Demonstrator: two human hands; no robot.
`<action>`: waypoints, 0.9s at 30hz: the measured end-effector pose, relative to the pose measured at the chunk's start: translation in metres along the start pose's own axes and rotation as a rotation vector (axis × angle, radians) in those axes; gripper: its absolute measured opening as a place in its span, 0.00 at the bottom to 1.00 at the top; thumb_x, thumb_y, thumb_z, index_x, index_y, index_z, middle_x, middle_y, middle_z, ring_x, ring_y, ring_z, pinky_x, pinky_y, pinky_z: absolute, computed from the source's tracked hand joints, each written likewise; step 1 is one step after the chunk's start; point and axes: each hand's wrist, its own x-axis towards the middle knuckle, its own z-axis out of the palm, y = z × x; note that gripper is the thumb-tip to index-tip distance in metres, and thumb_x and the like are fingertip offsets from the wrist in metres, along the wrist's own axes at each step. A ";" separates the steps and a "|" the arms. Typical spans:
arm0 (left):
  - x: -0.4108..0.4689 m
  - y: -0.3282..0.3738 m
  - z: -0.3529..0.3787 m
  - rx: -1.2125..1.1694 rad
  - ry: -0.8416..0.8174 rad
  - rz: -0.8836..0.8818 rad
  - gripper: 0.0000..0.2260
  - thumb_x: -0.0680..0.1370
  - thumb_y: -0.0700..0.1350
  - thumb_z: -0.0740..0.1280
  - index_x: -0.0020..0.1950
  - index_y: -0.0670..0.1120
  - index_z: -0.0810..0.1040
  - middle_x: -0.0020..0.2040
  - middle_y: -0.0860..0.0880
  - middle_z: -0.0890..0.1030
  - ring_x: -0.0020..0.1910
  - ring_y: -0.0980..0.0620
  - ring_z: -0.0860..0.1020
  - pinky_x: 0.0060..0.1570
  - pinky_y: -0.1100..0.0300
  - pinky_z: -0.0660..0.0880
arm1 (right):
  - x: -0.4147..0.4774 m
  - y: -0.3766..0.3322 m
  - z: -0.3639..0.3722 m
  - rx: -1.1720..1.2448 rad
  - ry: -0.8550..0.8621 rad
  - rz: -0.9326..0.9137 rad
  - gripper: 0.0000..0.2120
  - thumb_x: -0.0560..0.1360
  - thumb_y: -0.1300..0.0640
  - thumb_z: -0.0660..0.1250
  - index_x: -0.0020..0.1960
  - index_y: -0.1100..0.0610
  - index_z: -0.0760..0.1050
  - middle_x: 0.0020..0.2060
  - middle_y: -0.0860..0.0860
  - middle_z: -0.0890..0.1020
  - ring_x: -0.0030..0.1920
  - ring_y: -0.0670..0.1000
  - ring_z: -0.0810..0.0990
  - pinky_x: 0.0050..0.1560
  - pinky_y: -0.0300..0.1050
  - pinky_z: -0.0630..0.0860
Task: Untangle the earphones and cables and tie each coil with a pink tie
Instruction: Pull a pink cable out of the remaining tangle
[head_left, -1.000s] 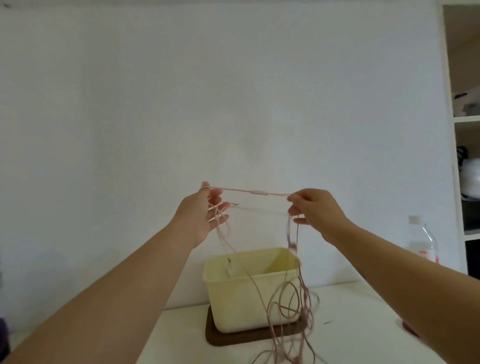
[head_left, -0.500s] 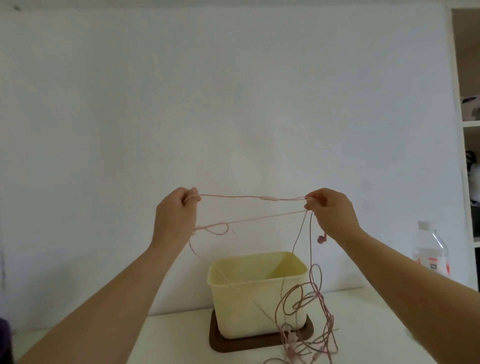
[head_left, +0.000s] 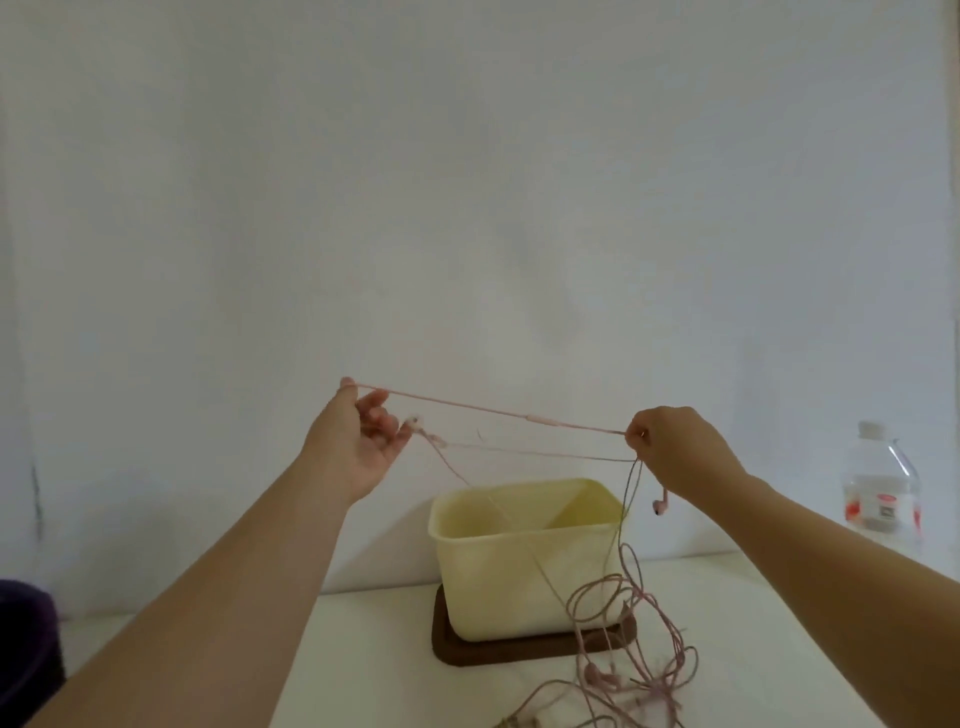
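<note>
A thin pink earphone cable (head_left: 498, 413) is stretched in the air between my two hands, with its inline remote (head_left: 540, 418) near the middle. My left hand (head_left: 358, 441) pinches the left end, and an earbud (head_left: 415, 420) sits at its fingertips. My right hand (head_left: 675, 452) pinches the right end, and a pink earbud (head_left: 660, 506) dangles below it. A second strand runs lower between the hands. More pink cable hangs down into a tangled heap (head_left: 634, 654) on the white table. I see no pink tie.
A cream plastic tub (head_left: 524, 566) stands on a dark brown tray (head_left: 519, 652) behind the tangle. A clear water bottle (head_left: 883, 493) stands at the right by the wall. A dark purple object (head_left: 26, 634) sits at the left edge. The white table (head_left: 363, 665) runs to the wall.
My hands have pulled farther apart, stretching the cable longer. The small loop near my left hand has been drawn out, and an earbud now shows at its fingertips.
</note>
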 end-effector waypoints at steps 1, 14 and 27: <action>0.000 -0.001 -0.001 0.065 0.003 -0.001 0.21 0.80 0.59 0.58 0.40 0.42 0.73 0.24 0.51 0.63 0.23 0.55 0.64 0.35 0.59 0.72 | 0.001 0.001 0.003 -0.023 -0.018 0.005 0.12 0.78 0.62 0.56 0.48 0.55 0.78 0.40 0.51 0.81 0.35 0.52 0.82 0.30 0.38 0.72; 0.002 -0.002 -0.033 1.258 -0.011 0.218 0.16 0.82 0.49 0.56 0.45 0.43 0.78 0.32 0.50 0.70 0.28 0.53 0.65 0.29 0.61 0.60 | -0.009 0.027 -0.007 0.600 -0.119 0.284 0.10 0.78 0.63 0.59 0.50 0.65 0.78 0.37 0.54 0.83 0.31 0.51 0.77 0.31 0.42 0.74; -0.027 -0.014 -0.005 1.643 -0.647 -0.115 0.14 0.78 0.42 0.65 0.62 0.54 0.74 0.57 0.52 0.76 0.43 0.56 0.73 0.43 0.66 0.73 | -0.027 -0.050 -0.063 0.523 -0.414 -0.174 0.23 0.82 0.47 0.51 0.44 0.53 0.83 0.45 0.47 0.84 0.45 0.47 0.77 0.46 0.40 0.72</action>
